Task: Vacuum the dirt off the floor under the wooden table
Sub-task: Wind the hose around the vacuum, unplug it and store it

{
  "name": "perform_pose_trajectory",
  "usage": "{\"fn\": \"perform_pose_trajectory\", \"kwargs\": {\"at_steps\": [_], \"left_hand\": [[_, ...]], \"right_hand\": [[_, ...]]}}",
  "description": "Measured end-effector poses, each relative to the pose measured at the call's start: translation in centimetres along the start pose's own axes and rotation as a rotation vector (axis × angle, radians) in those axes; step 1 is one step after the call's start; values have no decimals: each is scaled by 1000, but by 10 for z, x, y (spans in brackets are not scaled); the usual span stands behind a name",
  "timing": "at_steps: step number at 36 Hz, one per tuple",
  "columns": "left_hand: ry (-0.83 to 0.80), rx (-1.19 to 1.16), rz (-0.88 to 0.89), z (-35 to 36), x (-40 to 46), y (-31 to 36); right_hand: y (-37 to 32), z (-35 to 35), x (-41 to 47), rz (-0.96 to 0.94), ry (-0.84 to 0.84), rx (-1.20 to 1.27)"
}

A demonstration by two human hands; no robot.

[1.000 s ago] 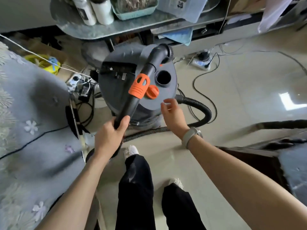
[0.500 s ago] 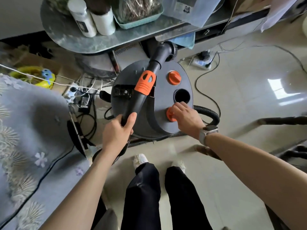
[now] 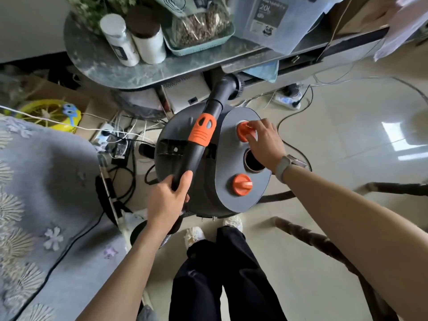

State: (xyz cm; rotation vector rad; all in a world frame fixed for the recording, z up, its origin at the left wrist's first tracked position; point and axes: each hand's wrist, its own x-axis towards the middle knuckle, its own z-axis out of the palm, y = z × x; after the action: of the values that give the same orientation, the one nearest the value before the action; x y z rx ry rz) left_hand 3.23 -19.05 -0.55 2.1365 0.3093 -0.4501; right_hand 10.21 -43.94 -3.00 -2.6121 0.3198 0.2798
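Observation:
A grey canister vacuum (image 3: 234, 195) stands on the tiled floor in front of my feet. Its black wand (image 3: 196, 156), which has an orange collar (image 3: 202, 132), lies across the lid. My left hand (image 3: 168, 202) grips the wand's lower end. My right hand (image 3: 264, 140) pinches the far orange knob (image 3: 244, 134) on the lid. A second orange knob (image 3: 242, 184) sits nearer me, with a round open port (image 3: 253, 161) between the two.
A grey round table (image 3: 143, 75) with bottles and a teal tray stands just behind the vacuum. Cables and a power strip (image 3: 288, 101) lie on the floor. A grey flowered cushion (image 3: 39, 205) fills the left side. A fuzzy brown hose (image 3: 310, 238) runs at right.
My right hand has moved from the near orange knob to the far one. My view has come closer to the vacuum; my left hand keeps its grip on the wand.

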Motion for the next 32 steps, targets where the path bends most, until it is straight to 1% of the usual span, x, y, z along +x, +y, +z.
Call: {"fn": "perform_pose_trajectory", "kwargs": {"at_steps": [3,6,11,16,19,23,25,26,28,29,32], "left_hand": [[11,7,-6,3,2,1],[16,2,-31,7,4,3],[3,-37,-73,13,11,17],[-11,-47,-91,13,19,25],[-16,-54,-111,12,23,32],[-61,-101,-113,13,28,35],[-98,-74,-101,13,30,36],[-121,-50,-89,13,30,35],[-164,-20,-74,12,30,34],[-183,-14,-75,12,29,33],[-206,45,-47,7,28,33]], "right_hand": [[0,4,9,-45,-23,-64],[6,2,15,-144,-23,-145],[17,-2,21,-369,-24,-236],[19,-8,24,-490,-35,-275],[22,-9,25,-502,-48,-272],[21,-13,24,-401,-92,-185],[15,-17,18,-376,-49,-103],[10,-19,14,-399,12,-61],[-6,-24,8,-524,148,-46],[-15,-25,7,-615,172,-90],[-36,-22,6,-911,106,-321]]}}
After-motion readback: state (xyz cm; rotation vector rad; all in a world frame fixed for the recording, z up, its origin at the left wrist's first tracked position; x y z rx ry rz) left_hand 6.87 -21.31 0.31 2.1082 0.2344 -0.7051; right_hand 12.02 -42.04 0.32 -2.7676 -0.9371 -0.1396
